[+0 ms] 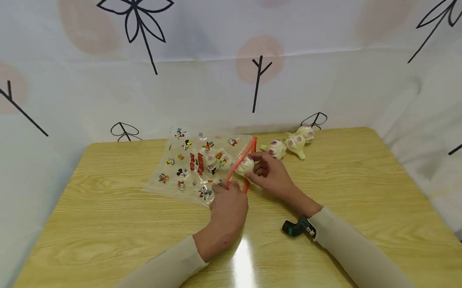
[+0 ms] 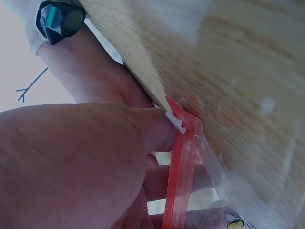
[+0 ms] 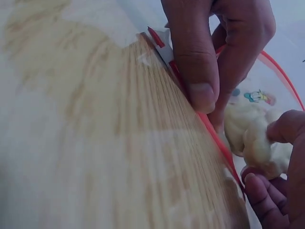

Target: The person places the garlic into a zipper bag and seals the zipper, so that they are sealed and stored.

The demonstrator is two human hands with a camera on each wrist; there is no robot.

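A clear zip bag (image 1: 177, 184) with cartoon prints and a red zip edge lies on the table, its mouth facing right. My left hand (image 1: 229, 207) pinches the bag's near red edge; in the right wrist view its thumb (image 3: 202, 95) presses on that strip. My right hand (image 1: 274, 176) holds a garlic bulb (image 1: 245, 166) by the fingertips at the bag's mouth. The same bulb (image 3: 257, 138) shows pale and lumpy in the right wrist view. Through the plastic, pale garlic (image 1: 212, 159) is visible inside the bag.
Beyond my right hand, a garlic bulb (image 1: 276, 149) lies near two more bulbs (image 1: 296, 143) close to the table's back edge. A patterned cloth (image 1: 210, 91) hangs behind the wooden table (image 1: 111, 225). A dark wrist device (image 1: 298, 227) is on my right wrist.
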